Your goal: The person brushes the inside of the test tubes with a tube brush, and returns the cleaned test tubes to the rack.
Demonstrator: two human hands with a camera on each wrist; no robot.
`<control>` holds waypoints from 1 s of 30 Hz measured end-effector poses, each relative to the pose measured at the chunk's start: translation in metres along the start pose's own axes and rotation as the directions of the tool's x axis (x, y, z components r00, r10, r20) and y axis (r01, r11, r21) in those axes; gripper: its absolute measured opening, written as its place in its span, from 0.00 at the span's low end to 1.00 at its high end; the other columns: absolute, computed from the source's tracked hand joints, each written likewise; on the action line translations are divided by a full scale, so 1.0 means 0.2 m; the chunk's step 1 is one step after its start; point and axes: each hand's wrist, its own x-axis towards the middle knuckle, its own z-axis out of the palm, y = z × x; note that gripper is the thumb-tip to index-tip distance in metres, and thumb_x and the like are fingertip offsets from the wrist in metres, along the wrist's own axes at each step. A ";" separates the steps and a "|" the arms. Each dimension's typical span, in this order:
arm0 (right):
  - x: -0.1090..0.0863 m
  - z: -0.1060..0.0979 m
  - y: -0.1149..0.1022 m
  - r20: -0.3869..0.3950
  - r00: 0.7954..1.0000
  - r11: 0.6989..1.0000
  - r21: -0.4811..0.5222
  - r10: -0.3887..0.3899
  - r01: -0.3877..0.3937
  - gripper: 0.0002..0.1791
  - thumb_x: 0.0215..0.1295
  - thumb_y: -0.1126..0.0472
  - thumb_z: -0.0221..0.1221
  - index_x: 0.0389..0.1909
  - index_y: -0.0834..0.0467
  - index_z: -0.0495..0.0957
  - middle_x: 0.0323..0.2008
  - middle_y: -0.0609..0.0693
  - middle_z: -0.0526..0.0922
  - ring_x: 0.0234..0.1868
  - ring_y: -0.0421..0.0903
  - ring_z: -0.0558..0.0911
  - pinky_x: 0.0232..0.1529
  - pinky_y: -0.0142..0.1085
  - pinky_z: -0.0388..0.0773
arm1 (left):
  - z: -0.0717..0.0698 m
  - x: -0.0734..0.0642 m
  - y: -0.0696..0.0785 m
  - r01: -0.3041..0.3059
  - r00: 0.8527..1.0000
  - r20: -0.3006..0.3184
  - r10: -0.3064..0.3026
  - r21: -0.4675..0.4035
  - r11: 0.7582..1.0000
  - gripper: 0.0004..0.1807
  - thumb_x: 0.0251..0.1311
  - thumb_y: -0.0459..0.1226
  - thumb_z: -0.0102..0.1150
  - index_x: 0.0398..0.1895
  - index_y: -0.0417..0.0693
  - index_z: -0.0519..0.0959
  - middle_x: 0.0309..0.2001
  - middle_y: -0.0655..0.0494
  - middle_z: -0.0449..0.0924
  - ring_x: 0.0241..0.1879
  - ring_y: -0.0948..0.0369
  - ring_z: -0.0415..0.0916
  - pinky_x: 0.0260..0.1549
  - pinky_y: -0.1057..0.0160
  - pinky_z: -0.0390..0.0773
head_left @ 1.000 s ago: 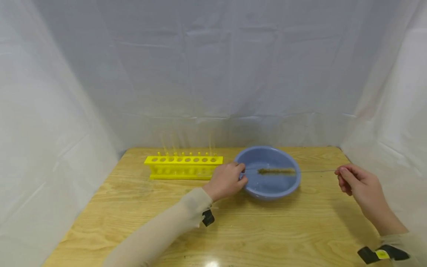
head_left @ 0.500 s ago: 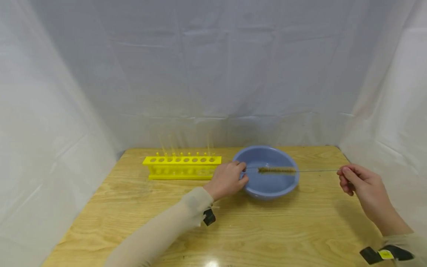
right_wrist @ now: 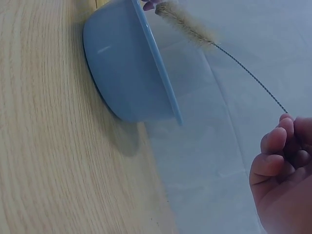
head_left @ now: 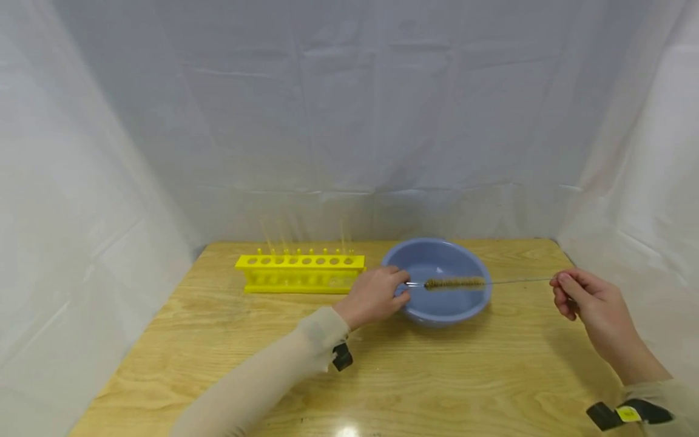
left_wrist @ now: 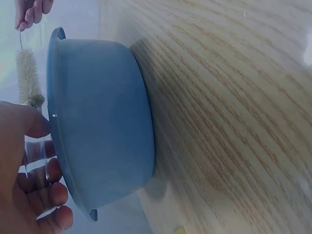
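Sheet (head_left: 82, 152): At the far left we see a pale, creased sheet; it hangs at the back and the right too.
Tabletop (head_left: 180, 364): Light wood with wavy lines. We see a bright spot of light on the near part.
Sleeve (head_left: 256, 376): Cream, and it comes in from below, with a black band (head_left: 342, 357) at the wrist.
Rack (head_left: 300, 288): Bright yellow, standing on the tabletop, with a row of round holes along the top and little pegs behind them.
Rack tubes (head_left: 343, 237): Clear and thin, poking up at the back; too faint for us to count.
Left hand (head_left: 374, 294): Just right of the rack, at the bowl's left rim. Its grip is clamped round a tube, thumb on one side and fingers on the other.
Tube (head_left: 415, 284): Clear, lying sideways, its mouth to the right.
Bowl (head_left: 437, 311): Blue and round, on the tabletop under the brush.
Brush (head_left: 455, 283): Fuzzy and tan, held flat above the bowl. Its tip is at the tube's mouth; we cannot tell if it is just inside.
Wire (head_left: 519, 281): Thin, running right from the fuzz.
Right hand (head_left: 592, 303): Well right of the bowl, its grip pinching the wire's end.
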 end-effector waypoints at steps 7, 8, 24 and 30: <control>0.01 0.01 0.02 0.056 0.998 0.997 0.072 0.022 -0.026 0.11 0.77 0.63 0.51 0.40 0.65 0.78 0.29 0.48 0.80 0.25 0.41 0.74 0.21 0.39 0.64 | 0.00 -0.01 0.00 -0.001 1.000 -0.001 0.001 -0.057 0.998 0.16 0.70 0.47 0.55 0.53 0.52 0.83 0.46 0.58 0.84 0.42 0.61 0.82 0.38 0.62 0.81; 0.01 0.01 0.02 0.069 0.997 0.997 0.069 0.020 -0.024 0.11 0.77 0.63 0.50 0.40 0.65 0.78 0.29 0.48 0.80 0.25 0.42 0.74 0.21 0.40 0.63 | -0.01 -0.01 0.00 -0.007 1.000 0.000 0.007 -0.063 0.998 0.16 0.70 0.47 0.55 0.53 0.52 0.83 0.47 0.58 0.84 0.42 0.61 0.82 0.39 0.63 0.81; 0.08 0.17 0.04 0.127 0.991 0.985 -0.170 0.048 -0.026 0.13 0.78 0.59 0.50 0.40 0.62 0.80 0.23 0.48 0.78 0.20 0.42 0.75 0.19 0.38 0.68 | -0.01 0.02 0.04 -0.106 0.994 -0.040 0.104 -0.047 0.993 0.11 0.72 0.49 0.55 0.47 0.56 0.81 0.37 0.63 0.79 0.34 0.67 0.74 0.32 0.68 0.74; 0.09 0.24 0.05 0.123 0.991 0.975 -0.221 0.057 -0.029 0.14 0.78 0.57 0.50 0.40 0.62 0.80 0.23 0.47 0.77 0.20 0.42 0.75 0.20 0.35 0.71 | -0.02 0.02 0.05 -0.101 0.994 -0.041 0.099 -0.042 0.994 0.12 0.72 0.49 0.55 0.49 0.57 0.82 0.38 0.64 0.79 0.35 0.68 0.74 0.33 0.68 0.75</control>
